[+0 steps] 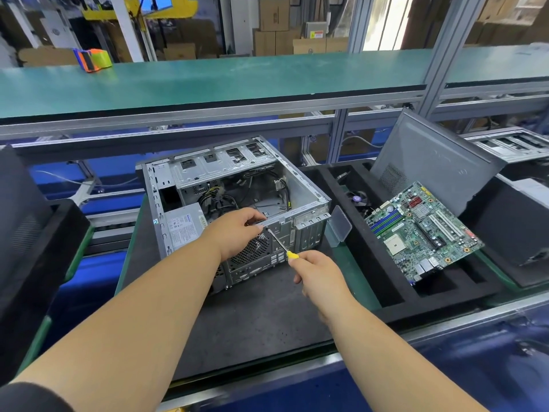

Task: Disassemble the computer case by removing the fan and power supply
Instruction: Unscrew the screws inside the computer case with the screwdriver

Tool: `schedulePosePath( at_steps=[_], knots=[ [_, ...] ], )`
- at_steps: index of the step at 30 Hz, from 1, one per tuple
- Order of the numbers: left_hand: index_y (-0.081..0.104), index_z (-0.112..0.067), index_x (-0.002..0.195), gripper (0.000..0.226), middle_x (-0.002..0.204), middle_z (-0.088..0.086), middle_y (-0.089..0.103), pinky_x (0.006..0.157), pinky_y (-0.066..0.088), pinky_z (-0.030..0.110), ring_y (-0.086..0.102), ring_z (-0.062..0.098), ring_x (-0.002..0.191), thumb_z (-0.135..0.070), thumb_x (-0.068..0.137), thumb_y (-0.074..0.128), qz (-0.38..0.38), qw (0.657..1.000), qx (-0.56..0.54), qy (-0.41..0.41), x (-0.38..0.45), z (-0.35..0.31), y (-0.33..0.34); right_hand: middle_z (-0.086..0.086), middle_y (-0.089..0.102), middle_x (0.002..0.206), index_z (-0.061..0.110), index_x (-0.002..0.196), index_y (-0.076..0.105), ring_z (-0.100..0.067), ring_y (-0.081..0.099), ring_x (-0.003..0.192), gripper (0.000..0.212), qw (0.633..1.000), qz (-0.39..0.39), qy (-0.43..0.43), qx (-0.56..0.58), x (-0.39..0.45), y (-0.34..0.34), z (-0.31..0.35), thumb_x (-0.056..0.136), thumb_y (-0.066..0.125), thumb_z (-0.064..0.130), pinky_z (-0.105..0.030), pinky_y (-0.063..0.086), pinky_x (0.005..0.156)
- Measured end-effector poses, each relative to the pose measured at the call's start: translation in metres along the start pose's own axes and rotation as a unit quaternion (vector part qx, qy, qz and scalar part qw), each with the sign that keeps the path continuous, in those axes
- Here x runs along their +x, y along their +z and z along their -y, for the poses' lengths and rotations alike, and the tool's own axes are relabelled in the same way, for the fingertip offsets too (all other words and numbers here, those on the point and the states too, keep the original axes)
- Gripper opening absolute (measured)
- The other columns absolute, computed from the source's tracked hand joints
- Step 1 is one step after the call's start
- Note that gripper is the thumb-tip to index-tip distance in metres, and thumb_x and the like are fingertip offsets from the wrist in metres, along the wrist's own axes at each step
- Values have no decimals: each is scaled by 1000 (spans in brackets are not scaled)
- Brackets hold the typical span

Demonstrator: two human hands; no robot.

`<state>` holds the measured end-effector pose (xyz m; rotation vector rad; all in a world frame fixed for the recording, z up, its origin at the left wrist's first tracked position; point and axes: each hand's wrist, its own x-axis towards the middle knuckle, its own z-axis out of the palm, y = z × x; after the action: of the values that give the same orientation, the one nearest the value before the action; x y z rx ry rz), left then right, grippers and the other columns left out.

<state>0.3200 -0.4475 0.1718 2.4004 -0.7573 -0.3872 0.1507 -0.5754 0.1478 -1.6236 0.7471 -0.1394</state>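
Low and right of centre, the right hand [316, 270] pinches the yellow handle of a screwdriver [280, 243], its shaft slanting up-left so the tip meets a screw at the top edge of the rear panel, likely one holding the fan [252, 248]. Just above, the left hand [237, 226] curls its fingers over that rim, apparently to steady the case [225, 203] against the turning. The case lies open-side up at mid-frame, motherboard gone, loose cables inside; the fan sits behind a round mesh grille, and the grey power supply [184, 224] fills the left rear corner. Farther right, the motherboard [421, 230] rests on a black foam tray [395, 292].
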Motion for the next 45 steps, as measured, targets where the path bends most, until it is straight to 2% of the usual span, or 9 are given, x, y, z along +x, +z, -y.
schedulePosePath(
  at_steps=[8,15,22,28,32,35,39,42,45],
  knots=[
    [59,-44,119,26,117,-19,61,90,43,32,55,8,106,-47,94,54,-1,1000,11,5,-1,-2,-1,-3,57,63,2,91,67,-13,36,48,28,996,20,55,61,0,3,4,94,61,29,-27,33,55],
    [62,-40,115,23,117,-13,64,99,45,39,58,13,108,-45,92,59,-5,1000,-1,-6,0,-1,0,-3,55,59,0,89,70,-7,38,39,37,915,131,223,310,0,-4,20,102,48,26,-18,39,39],
    [63,-40,113,21,114,-12,65,96,47,36,58,13,104,-43,93,58,-23,1000,11,1,-3,-3,1,2,45,52,4,86,64,-5,19,36,36,937,104,189,276,-2,5,19,105,44,28,-17,18,36],
    [64,-37,114,21,110,-13,65,93,47,34,58,13,100,-40,93,59,-25,1000,13,4,-2,-5,1,1,41,53,11,87,63,-8,19,33,32,986,35,136,94,2,14,19,104,42,29,-21,16,38],
    [64,-36,113,21,109,-13,65,93,47,34,58,12,100,-39,93,59,-23,1000,16,5,-2,-4,1,-1,49,64,8,91,61,-15,37,49,30,998,0,-3,-60,-4,9,13,101,46,32,-28,30,52],
    [64,-38,111,19,105,-15,64,93,48,35,59,11,98,-39,93,59,-25,1000,16,4,-1,-5,1,-1,55,77,13,88,51,-22,49,69,28,962,-52,-94,-252,-10,8,17,103,43,35,-34,32,59],
    [65,-37,108,16,103,-15,65,93,48,36,59,12,97,-38,93,59,-24,1000,9,6,-2,-5,1,-2,58,106,14,111,48,-24,60,95,25,867,-108,-177,-454,-16,17,22,105,38,36,-30,32,64],
    [65,-35,113,20,107,-13,65,95,47,34,59,13,102,-37,93,60,-25,1000,12,8,-2,-4,1,-1,58,95,14,100,51,-23,54,81,20,906,-91,-174,-374,-14,12,21,102,45,33,-32,30,61],
    [65,-34,115,23,111,-11,66,97,46,34,59,13,105,-37,93,60,-26,1000,12,8,-2,-4,1,-1,59,71,8,87,60,-18,48,58,27,987,-28,-29,-155,-4,7,24,99,50,30,-30,35,56]
  ],
)
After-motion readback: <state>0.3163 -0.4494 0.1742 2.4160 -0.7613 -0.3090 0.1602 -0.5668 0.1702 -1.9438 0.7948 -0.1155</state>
